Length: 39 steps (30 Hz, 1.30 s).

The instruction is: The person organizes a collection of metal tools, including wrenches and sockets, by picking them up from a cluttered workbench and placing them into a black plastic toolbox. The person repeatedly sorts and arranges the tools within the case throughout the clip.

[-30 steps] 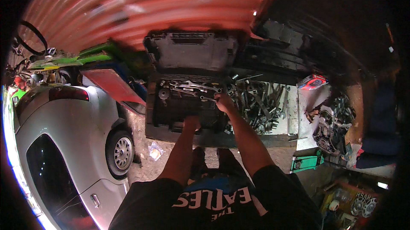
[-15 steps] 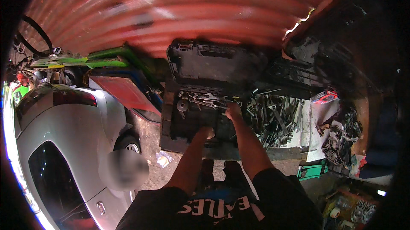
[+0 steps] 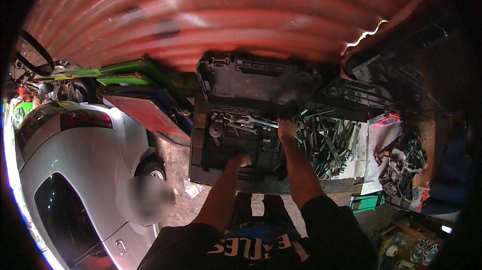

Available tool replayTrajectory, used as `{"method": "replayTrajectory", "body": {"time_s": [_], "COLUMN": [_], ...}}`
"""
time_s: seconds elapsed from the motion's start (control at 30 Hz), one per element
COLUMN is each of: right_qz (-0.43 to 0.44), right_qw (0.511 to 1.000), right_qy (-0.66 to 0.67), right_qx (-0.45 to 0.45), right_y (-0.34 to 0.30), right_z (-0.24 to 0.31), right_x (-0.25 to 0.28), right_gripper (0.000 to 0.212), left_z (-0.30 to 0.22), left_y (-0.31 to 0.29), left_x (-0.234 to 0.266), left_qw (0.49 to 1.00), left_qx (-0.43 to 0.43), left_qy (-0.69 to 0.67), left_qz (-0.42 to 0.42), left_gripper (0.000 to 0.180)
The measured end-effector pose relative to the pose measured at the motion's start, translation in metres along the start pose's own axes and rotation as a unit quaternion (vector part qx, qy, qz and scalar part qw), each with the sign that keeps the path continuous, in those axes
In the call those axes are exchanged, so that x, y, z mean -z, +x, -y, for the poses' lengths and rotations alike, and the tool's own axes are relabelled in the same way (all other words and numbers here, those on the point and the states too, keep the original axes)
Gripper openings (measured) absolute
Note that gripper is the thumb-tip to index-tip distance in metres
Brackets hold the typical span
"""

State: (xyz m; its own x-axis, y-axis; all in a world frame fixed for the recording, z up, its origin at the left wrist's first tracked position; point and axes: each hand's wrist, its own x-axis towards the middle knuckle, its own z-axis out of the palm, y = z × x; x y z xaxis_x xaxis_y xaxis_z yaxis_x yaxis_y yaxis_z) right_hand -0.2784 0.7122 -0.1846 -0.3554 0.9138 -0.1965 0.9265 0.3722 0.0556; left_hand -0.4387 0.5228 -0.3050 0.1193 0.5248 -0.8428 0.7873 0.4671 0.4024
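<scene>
Hands, two. Left hand: being held at the front of the case, seemingly curled; any hold cannot be told. Right hand: being held at the rear right, back uppermost; finger opening and grip cannot be told. Table: open black case being carried on it. Loose tools: being heaped right of the case. Wrenches: being kept along the case's rear, left of the right hand, which is being placed nearer; long axes being laid roughly crosswise. Lid: being propped behind. Difference from half a second ago: the right hand is being shifted rightward; the front wrench is being left clear of it.
</scene>
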Motion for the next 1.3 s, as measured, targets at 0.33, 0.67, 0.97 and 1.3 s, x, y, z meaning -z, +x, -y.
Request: {"method": "replayTrajectory", "body": {"time_s": [0.33,0.67,0.97,1.3], "right_qz": [-0.053,0.035,0.044,0.016], "right_qw": [0.99,0.981,0.951,0.942], "right_qy": [0.126,0.131,0.246,0.298], "right_qx": [-0.039,-0.137,-0.183,-0.15], "right_y": [-0.021,-0.069,-0.108,-0.124], "right_z": [-0.023,-0.088,-0.128,-0.196], "right_x": [-0.01,0.006,0.03,0.007], "right_gripper": [0.027,0.028,0.027,0.028], "left_z": [0.008,0.011,0.0,-0.149], "left_y": [0.016,0.041,0.066,-0.01], "left_x": [-0.007,-0.02,-0.017,0.014], "left_qw": [1.0,0.998,0.995,0.983], "left_qx": [0.021,0.055,0.1,-0.002], "left_qy": [-0.003,0.018,-0.005,0.1], "left_qz": [-0.003,-0.021,-0.012,-0.153], "left_gripper": [0.028,0.028,0.029,0.019]}}
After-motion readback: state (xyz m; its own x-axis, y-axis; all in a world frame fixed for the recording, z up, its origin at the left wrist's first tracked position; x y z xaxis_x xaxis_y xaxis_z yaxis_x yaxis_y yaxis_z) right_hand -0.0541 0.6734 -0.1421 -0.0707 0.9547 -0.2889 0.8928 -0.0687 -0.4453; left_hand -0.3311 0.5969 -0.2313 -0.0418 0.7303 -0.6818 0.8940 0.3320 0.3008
